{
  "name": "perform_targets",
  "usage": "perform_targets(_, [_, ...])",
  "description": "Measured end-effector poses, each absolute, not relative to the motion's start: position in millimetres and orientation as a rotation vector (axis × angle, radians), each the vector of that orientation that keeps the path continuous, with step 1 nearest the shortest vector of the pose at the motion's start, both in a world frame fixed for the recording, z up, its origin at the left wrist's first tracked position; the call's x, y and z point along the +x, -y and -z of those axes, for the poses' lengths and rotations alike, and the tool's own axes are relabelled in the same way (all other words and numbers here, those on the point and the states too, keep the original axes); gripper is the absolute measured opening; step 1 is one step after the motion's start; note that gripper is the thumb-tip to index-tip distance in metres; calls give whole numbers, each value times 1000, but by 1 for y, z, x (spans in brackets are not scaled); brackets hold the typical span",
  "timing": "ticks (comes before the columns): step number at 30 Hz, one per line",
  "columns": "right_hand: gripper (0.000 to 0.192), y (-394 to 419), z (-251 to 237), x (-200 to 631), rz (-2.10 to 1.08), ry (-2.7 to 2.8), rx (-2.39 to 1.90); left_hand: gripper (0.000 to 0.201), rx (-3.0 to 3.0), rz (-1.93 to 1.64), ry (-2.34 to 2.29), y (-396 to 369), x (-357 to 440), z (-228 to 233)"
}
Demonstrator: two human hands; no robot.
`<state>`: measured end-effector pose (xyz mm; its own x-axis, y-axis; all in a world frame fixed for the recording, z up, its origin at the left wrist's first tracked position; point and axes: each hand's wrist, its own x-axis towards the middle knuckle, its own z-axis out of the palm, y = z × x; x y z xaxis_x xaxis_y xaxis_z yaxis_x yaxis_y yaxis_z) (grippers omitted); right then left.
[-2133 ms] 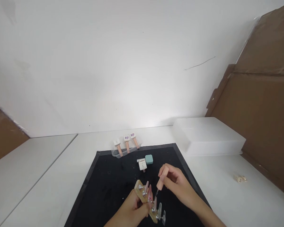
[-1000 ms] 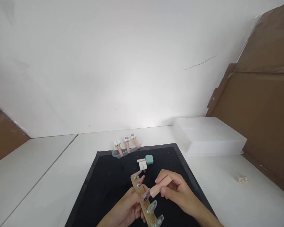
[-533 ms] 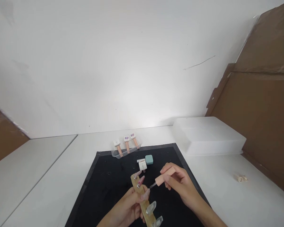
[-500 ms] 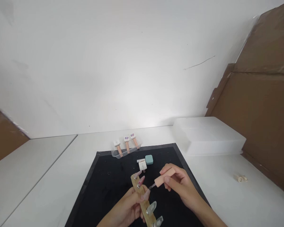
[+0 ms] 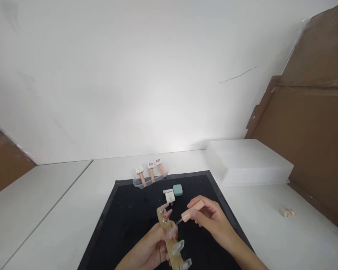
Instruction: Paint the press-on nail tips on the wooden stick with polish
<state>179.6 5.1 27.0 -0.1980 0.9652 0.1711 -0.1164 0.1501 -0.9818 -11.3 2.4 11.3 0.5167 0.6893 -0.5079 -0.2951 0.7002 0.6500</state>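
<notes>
My left hand (image 5: 154, 243) is wrapped round a wooden nail display stand (image 5: 171, 248) that bears several false nails. Two nails at its far end look pinkish, and the two nearest me, such as this clear false nail (image 5: 178, 247), are see-through. In my right hand (image 5: 210, 215) is a nail polish brush (image 5: 192, 211), pinched by its peach handle. Its bristle tip meets the middle false nail (image 5: 172, 231), beside my left thumb. Just beyond the stand sit a white square polish bottle (image 5: 170, 197) and a mint-green square block (image 5: 177, 190).
A clear tray (image 5: 150, 183) at the back holds three white bottles with peach handles. Under my hands lies a black mat (image 5: 135, 217). To the right stand a translucent white box (image 5: 250, 161) and small cream rings (image 5: 287, 212).
The brush and my right hand have shifted slightly left along the middle nail. The stand's near end has swung a little to the left in my left hand.
</notes>
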Motion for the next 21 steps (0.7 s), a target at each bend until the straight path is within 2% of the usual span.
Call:
perform_targets(6, [13, -1, -22, 181, -1272, 1355, -830, 16, 443, -622, -750, -4, -14, -5])
perform_targets(11, [16, 3, -16, 178, -1114, 1511, -876, 13, 407, -587, -693, -7, -12, 0])
perform_targets(14, [13, 3, -23, 177, -1045, 1614, -857, 15, 380, -573, -645, -8, -13, 3])
perform_targets(21, [19, 0, -37, 179, -893, 1734, -838, 16, 378, -565, -602, -11, -18, 11])
